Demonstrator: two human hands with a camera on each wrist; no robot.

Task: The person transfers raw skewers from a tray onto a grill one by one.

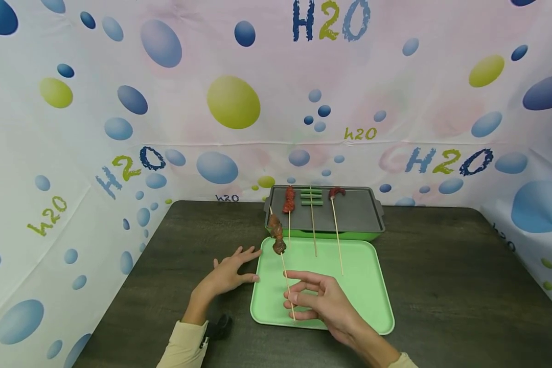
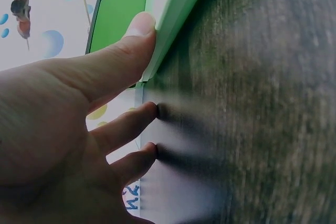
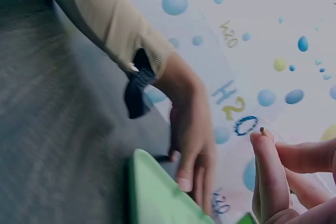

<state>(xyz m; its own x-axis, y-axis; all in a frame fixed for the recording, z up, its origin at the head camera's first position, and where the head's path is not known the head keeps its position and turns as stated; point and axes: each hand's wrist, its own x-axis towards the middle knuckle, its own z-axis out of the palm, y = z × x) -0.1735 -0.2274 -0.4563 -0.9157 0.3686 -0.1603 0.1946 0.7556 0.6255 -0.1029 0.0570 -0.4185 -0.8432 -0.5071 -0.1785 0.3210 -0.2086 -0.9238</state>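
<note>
My right hand (image 1: 324,304) pinches the lower stick of a skewer (image 1: 277,237) threaded with brown chunks that look like meat. It holds the skewer upright, leaning slightly left, over the light green tray (image 1: 322,324). In the right wrist view, the stick's tip pokes out between thumb and fingers (image 3: 270,174). My left hand (image 1: 227,273) is spread at the tray's left edge. Seen from the left wrist, its thumb (image 2: 126,51) lies against the tray rim and the other fingertips are down at the dark tabletop.
Behind the tray stands a grey grill plate (image 1: 359,209) with a green side. Across it lie a skewer of red pieces (image 1: 289,199), one with green sticks (image 1: 312,197) and one with a dark red curled piece (image 1: 336,192). A patterned cloth (image 1: 276,66) hangs behind the dark table (image 1: 451,281).
</note>
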